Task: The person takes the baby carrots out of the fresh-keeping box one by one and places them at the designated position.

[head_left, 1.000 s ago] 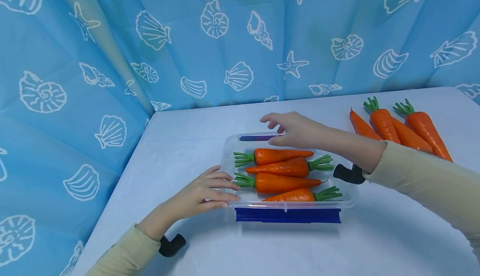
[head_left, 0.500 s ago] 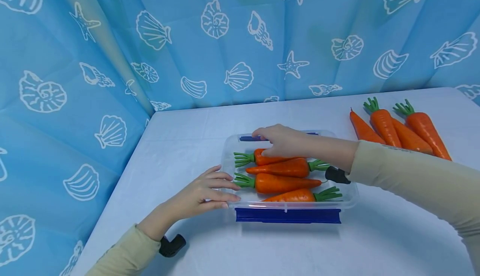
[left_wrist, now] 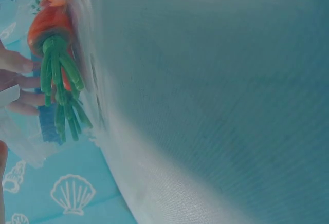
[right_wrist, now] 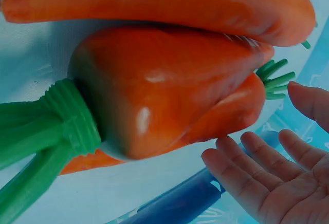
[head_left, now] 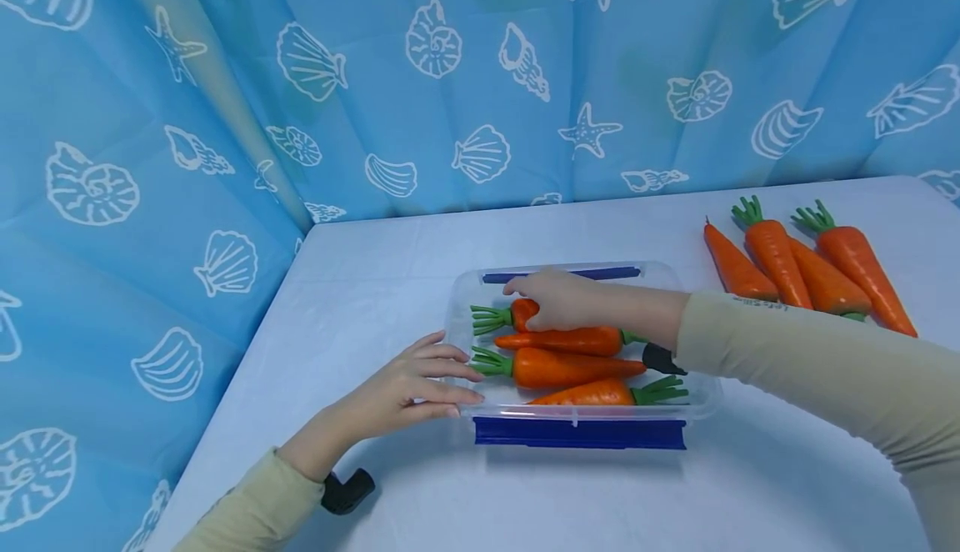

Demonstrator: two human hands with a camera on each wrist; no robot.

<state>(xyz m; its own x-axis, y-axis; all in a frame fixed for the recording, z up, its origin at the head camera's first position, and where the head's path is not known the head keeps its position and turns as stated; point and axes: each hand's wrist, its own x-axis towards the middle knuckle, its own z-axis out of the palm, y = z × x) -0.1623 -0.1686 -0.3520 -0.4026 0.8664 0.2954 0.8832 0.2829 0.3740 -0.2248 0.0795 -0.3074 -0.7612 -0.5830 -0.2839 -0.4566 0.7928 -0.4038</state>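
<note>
A clear plastic box (head_left: pixel 701 389) with dark blue latches holds several orange carrots with green tops, laid crosswise. My left hand (head_left: pixel 408 381) rests at the box's left side, its fairly straight fingers touching the rim. Over the back of the box, my right hand (head_left: pixel 562 298) reaches down to the rearmost carrot (head_left: pixel 522 312), covering much of it. In the right wrist view, that hand's fingers (right_wrist: pixel 247 167) are spread beside the carrot (right_wrist: pixel 239 108), thumb apart, not curled round it. The second carrot (head_left: pixel 562 341) lies just in front. In the left wrist view, green carrot tops (left_wrist: pixel 59 70) show.
More carrots (head_left: pixel 772 256) lie in a group at the table's back right. A white cloth (head_left: pixel 375 285) covers the table. Behind and to the left hangs a blue curtain (head_left: pixel 345 110) with white shells and starfish. The right sleeve (head_left: pixel 795 368) crosses the box's right side.
My right hand has come down from above the box's back rim to the rearmost carrot, moving nearer and lower. The left hand stays at the left rim.
</note>
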